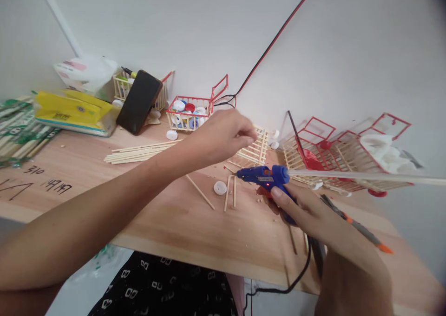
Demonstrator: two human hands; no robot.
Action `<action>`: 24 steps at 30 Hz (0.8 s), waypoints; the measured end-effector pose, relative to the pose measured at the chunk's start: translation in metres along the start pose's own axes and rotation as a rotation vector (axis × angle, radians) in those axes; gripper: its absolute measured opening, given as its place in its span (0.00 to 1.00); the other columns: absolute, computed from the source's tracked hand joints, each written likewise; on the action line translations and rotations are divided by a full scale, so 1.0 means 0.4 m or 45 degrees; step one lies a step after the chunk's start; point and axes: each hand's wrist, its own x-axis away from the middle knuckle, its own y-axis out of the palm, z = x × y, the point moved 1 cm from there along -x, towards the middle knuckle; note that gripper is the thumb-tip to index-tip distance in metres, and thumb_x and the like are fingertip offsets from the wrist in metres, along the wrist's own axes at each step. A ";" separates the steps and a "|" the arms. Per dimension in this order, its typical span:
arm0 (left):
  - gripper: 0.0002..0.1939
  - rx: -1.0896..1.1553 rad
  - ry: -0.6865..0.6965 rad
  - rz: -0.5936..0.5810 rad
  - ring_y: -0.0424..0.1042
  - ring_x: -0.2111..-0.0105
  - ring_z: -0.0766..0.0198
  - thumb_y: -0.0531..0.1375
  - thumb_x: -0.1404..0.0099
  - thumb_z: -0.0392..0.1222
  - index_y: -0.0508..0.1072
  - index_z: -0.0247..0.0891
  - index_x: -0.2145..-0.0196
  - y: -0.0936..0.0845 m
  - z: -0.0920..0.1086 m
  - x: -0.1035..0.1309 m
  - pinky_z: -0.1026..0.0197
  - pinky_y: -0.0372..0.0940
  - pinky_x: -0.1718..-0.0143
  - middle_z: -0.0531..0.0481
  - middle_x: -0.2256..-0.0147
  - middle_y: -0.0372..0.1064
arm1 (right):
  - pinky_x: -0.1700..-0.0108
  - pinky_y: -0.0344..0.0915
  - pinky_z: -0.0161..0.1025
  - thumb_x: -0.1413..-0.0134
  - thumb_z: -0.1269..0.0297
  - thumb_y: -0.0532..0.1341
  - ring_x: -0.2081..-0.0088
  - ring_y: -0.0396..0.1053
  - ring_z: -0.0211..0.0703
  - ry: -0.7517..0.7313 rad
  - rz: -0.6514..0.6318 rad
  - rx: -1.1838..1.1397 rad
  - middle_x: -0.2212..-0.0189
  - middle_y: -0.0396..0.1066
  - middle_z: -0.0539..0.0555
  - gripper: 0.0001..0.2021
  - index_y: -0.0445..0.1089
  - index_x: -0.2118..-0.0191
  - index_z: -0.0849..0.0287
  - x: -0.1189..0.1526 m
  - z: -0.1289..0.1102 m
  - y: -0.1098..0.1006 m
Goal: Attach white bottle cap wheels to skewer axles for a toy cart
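My right hand (306, 209) is wrapped round the handle of a blue hot glue gun (266, 175), whose nozzle points left. A long translucent glue stick (351, 174) runs out of its back. My left hand (228, 132) is stretched out above the table with its fingers curled closed; what they hold, if anything, is hidden. Just beyond it lies a lattice of thin wooden sticks (256, 146). Under the nozzle are short wooden sticks (230, 193), and a white bottle cap (219, 187) lies beside them.
Small stick-built carts with red trim stand along the wall, one filled with bottle caps (188, 115). A black phone (140, 102), a yellow packet (73, 109) and bundled sticks (139, 152) are on the left. Orange-tipped pliers or cutters (362, 227) lie right; a black cord (278, 290) hangs over the table edge.
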 end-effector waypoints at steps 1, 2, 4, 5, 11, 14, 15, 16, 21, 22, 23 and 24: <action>0.10 -0.042 -0.025 -0.061 0.67 0.73 0.65 0.56 0.41 0.34 0.78 0.34 0.66 0.001 -0.019 0.018 0.60 0.57 0.67 0.50 0.75 0.72 | 0.69 0.66 0.37 0.41 0.47 0.52 0.71 0.67 0.43 0.025 0.013 -0.040 0.75 0.70 0.53 0.20 0.70 0.71 0.57 0.009 0.000 -0.004; 0.11 -0.070 -0.050 -0.108 0.67 0.72 0.64 0.55 0.41 0.35 0.78 0.35 0.64 0.004 -0.037 0.038 0.60 0.58 0.66 0.50 0.73 0.72 | 0.69 0.66 0.37 0.41 0.46 0.52 0.71 0.67 0.43 0.045 0.034 -0.084 0.76 0.70 0.53 0.20 0.70 0.72 0.56 0.018 0.001 -0.008; 0.13 -0.090 -0.093 -0.237 0.68 0.68 0.63 0.56 0.41 0.35 0.77 0.36 0.60 0.016 -0.066 0.081 0.60 0.59 0.65 0.49 0.68 0.74 | 0.68 0.67 0.38 0.42 0.45 0.53 0.71 0.68 0.43 0.078 0.085 -0.162 0.76 0.70 0.53 0.21 0.72 0.72 0.56 0.038 0.006 -0.010; 0.13 -0.102 -0.087 -0.318 0.69 0.65 0.62 0.58 0.42 0.36 0.76 0.36 0.59 0.026 -0.076 0.102 0.60 0.59 0.63 0.48 0.65 0.73 | 0.68 0.67 0.38 0.42 0.44 0.53 0.71 0.68 0.44 0.096 0.114 -0.179 0.76 0.71 0.53 0.21 0.72 0.71 0.56 0.047 0.011 -0.008; 0.12 -0.271 -0.078 -0.450 0.63 0.59 0.54 0.64 0.47 0.44 0.73 0.37 0.64 0.117 -0.111 0.175 0.57 0.59 0.61 0.47 0.65 0.69 | 0.71 0.69 0.39 0.45 0.45 0.56 0.69 0.70 0.47 0.185 0.252 -0.399 0.74 0.73 0.56 0.21 0.76 0.64 0.57 0.079 0.053 0.026; 0.08 -0.389 -0.060 -0.423 0.61 0.60 0.53 0.63 0.46 0.42 0.71 0.37 0.69 0.153 -0.131 0.178 0.55 0.58 0.61 0.46 0.65 0.67 | 0.71 0.68 0.39 0.45 0.46 0.56 0.69 0.71 0.47 0.195 0.255 -0.463 0.72 0.74 0.56 0.20 0.76 0.64 0.56 0.083 0.062 0.041; 0.07 -0.406 -0.052 -0.409 0.61 0.61 0.53 0.62 0.46 0.41 0.70 0.37 0.69 0.160 -0.138 0.177 0.54 0.58 0.61 0.46 0.65 0.67 | 0.70 0.68 0.39 0.45 0.46 0.56 0.69 0.71 0.47 0.196 0.242 -0.481 0.71 0.74 0.56 0.20 0.76 0.64 0.56 0.083 0.062 0.043; 0.07 -0.410 -0.043 -0.395 0.60 0.61 0.53 0.62 0.46 0.40 0.70 0.37 0.69 0.163 -0.143 0.175 0.54 0.58 0.61 0.46 0.65 0.67 | 0.70 0.68 0.38 0.44 0.47 0.55 0.69 0.71 0.46 0.195 0.225 -0.499 0.71 0.74 0.56 0.19 0.76 0.63 0.56 0.082 0.060 0.044; 0.06 -0.264 -0.061 -0.291 0.64 0.61 0.56 0.60 0.45 0.35 0.71 0.37 0.67 0.134 -0.141 0.164 0.56 0.59 0.60 0.47 0.65 0.70 | 0.69 0.68 0.39 0.40 0.49 0.53 0.72 0.68 0.43 0.142 0.100 -0.577 0.67 0.73 0.58 0.20 0.74 0.58 0.59 0.072 0.033 0.033; 0.06 -0.231 -0.087 -0.234 0.65 0.62 0.57 0.60 0.45 0.34 0.71 0.37 0.67 0.122 -0.138 0.161 0.56 0.60 0.60 0.48 0.65 0.70 | 0.69 0.68 0.40 0.40 0.49 0.52 0.71 0.68 0.44 0.121 0.110 -0.582 0.67 0.73 0.59 0.20 0.74 0.59 0.59 0.067 0.025 0.030; 0.05 -0.201 -0.116 -0.168 0.66 0.63 0.58 0.59 0.44 0.33 0.71 0.37 0.67 0.108 -0.134 0.158 0.56 0.60 0.60 0.49 0.65 0.71 | 0.68 0.68 0.40 0.40 0.49 0.52 0.70 0.68 0.45 0.102 0.129 -0.581 0.68 0.73 0.59 0.21 0.75 0.61 0.59 0.062 0.016 0.027; 0.05 -0.180 -0.134 -0.102 0.67 0.63 0.58 0.59 0.44 0.33 0.71 0.38 0.67 0.096 -0.132 0.155 0.56 0.61 0.60 0.49 0.65 0.71 | 0.68 0.68 0.41 0.39 0.50 0.52 0.69 0.68 0.45 0.083 0.157 -0.575 0.69 0.72 0.59 0.20 0.75 0.62 0.59 0.055 0.006 0.024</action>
